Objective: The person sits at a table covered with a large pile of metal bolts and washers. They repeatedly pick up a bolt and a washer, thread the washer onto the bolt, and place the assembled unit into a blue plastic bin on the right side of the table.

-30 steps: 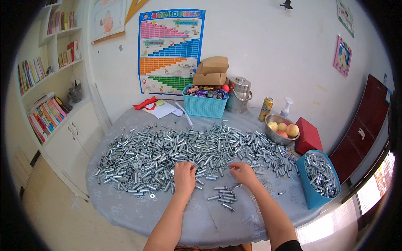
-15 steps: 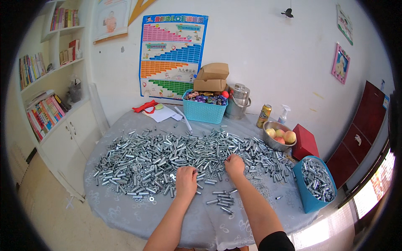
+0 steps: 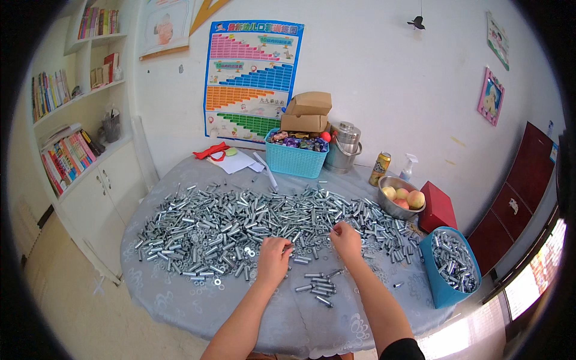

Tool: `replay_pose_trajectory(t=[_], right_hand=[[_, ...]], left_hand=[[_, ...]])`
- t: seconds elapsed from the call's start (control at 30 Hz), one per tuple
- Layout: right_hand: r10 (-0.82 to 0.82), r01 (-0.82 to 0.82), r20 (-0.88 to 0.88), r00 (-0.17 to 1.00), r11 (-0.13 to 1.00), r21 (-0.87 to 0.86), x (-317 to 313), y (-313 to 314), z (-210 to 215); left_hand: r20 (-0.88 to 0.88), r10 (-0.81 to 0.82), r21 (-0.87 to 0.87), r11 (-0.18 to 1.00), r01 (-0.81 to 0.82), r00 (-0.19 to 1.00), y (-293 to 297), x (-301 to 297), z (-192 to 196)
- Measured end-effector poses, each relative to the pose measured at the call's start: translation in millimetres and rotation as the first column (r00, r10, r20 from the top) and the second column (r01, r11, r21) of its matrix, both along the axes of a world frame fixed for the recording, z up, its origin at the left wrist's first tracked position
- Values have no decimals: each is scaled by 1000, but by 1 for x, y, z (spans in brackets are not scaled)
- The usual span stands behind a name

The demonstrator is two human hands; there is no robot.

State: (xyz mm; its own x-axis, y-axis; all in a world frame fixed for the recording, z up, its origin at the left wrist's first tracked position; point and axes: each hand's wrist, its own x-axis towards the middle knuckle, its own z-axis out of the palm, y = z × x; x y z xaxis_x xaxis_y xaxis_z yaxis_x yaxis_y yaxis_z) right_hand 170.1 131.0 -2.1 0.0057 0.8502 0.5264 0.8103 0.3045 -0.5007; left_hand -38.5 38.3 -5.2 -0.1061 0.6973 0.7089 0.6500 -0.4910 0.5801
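Your left hand rests at the near edge of the wide heap of silver bolts spread across the round table, its fingers curled down; you seem to pinch a bolt at the fingertips, though it is too small to tell for sure. Your right hand sits just beside it to the right, fingers bent onto the bolts at the heap's edge; whether they grip one cannot be told. A small separate cluster of bolts lies between your forearms, just nearer you than the hands. At the table's right edge stands a blue bin filled with more bolts. Behind the heap sit a turquoise basket and a metal bowl of fruit
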Motion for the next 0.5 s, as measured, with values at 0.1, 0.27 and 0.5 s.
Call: replay_pose_trajectory(t=[0.1,0.27,0.5], right_hand=[[232,-283,-375,897,955,-86,-3,-32,8],[364,-423,-447,817,905,-36,-14,-81,17],[406,-420,-453,794,904,75,-16,-85,19]], left_hand=[[19,-25,9,1000,25,999,-3,4,3],[-45,-59,43,997,61,997,-6,10,3],[893,-191,-102,796,596,408,-5,17,-10]])
